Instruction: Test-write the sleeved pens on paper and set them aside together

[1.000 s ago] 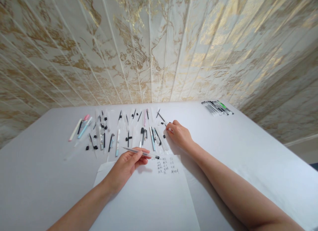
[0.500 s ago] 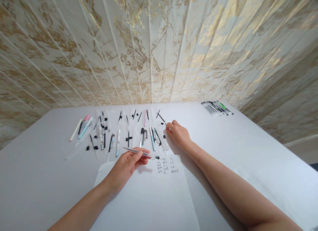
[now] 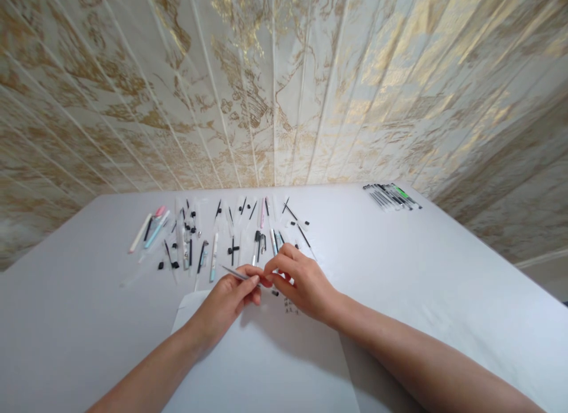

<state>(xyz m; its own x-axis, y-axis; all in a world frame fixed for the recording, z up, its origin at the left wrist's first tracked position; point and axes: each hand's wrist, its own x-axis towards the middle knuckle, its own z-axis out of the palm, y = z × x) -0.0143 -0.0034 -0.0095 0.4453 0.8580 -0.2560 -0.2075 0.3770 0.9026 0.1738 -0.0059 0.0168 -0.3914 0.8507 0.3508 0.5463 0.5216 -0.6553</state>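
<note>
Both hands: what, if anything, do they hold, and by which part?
Left hand: a pen, around its middle. Right hand: cannot tell whether anything is held.

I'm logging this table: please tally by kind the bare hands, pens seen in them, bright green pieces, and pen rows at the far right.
Bare hands: 2 (left hand, right hand)
Slim pale pen with black end, in the left hand: 1
Bright green piece: 1
Row of slim dark-and-clear pens: 1
Total: 5
</note>
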